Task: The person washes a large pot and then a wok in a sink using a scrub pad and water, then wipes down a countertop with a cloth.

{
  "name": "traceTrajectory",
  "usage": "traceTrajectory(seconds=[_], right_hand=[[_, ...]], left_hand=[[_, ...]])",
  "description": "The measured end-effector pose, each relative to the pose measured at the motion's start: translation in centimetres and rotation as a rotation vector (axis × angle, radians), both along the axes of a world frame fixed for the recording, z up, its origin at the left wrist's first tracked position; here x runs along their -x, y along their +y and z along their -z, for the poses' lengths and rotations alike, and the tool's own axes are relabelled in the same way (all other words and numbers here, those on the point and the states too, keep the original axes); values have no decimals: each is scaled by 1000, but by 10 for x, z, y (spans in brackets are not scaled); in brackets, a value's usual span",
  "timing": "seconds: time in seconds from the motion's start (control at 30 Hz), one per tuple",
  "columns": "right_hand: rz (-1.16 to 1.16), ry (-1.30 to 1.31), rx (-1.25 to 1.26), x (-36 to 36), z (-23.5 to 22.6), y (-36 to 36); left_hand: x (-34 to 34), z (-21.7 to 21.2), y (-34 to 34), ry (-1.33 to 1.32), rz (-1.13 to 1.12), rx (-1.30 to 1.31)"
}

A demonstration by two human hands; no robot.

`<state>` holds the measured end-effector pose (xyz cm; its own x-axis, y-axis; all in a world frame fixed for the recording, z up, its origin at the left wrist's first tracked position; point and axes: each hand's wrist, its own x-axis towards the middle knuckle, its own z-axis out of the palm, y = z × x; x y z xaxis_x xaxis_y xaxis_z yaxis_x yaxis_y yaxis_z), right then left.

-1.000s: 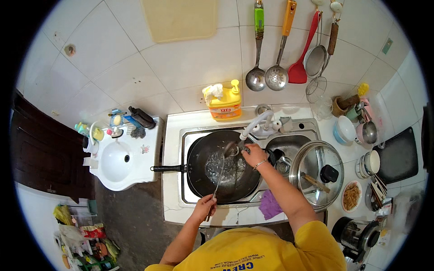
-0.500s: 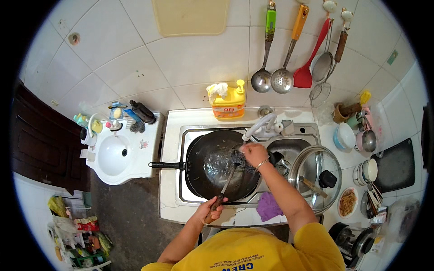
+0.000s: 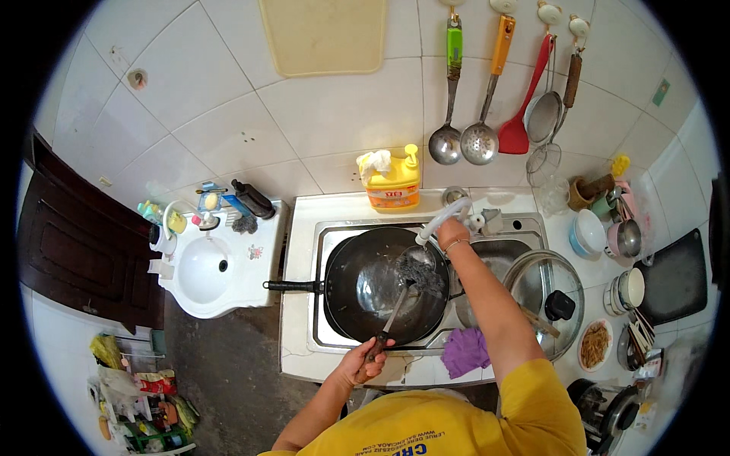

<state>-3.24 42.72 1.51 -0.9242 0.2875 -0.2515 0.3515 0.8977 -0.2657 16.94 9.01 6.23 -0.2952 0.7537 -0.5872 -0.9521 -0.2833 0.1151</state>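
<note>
My left hand (image 3: 363, 363) is wrapped round the dark handle of a long metal cooking utensil (image 3: 397, 310), tilted over a black wok (image 3: 357, 304). A grey steel-wool scourer (image 3: 420, 275) covers most of the utensil's far end, so its exact kind cannot be told. The wok sits in the left basin of the steel sink (image 3: 319, 323), its handle pointing left, with some water inside. My right hand (image 3: 454, 230) has reached the white tap (image 3: 441, 219); the spout hides part of it and its fingers do not show.
A glass lid (image 3: 572, 277) covers part of the right basin. A purple cloth (image 3: 465, 353) lies at the counter's front edge. Behind the sink stands a yellow jug (image 3: 391, 182). Bowls (image 3: 585, 232) and a plate of food (image 3: 595, 346) stand on the right; ladles (image 3: 445, 143) hang above.
My right hand has left the scourer and moved up and right to the tap. The scourer stays at the utensil's far end. My left hand keeps its hold. The whole view has shifted slightly.
</note>
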Motion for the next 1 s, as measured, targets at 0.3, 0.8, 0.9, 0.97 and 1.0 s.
traceTrajectory(seconds=[0.3,0.8,0.9,0.97,1.0], right_hand=[[-534,380,208,-114,-7,-76],[278,234,817,-146,36,-95],[376,311,961,-153,50,-94],[346,352,928,-154,53,-91],[367,337,930,-156,43,-93]], left_hand=[[0,15,-5,-76,-70,-58],[4,-15,-29,524,72,549],[4,-1,-43,778,192,727],[4,1,-44,1091,313,1043],[-1,5,-47,1054,294,1057]])
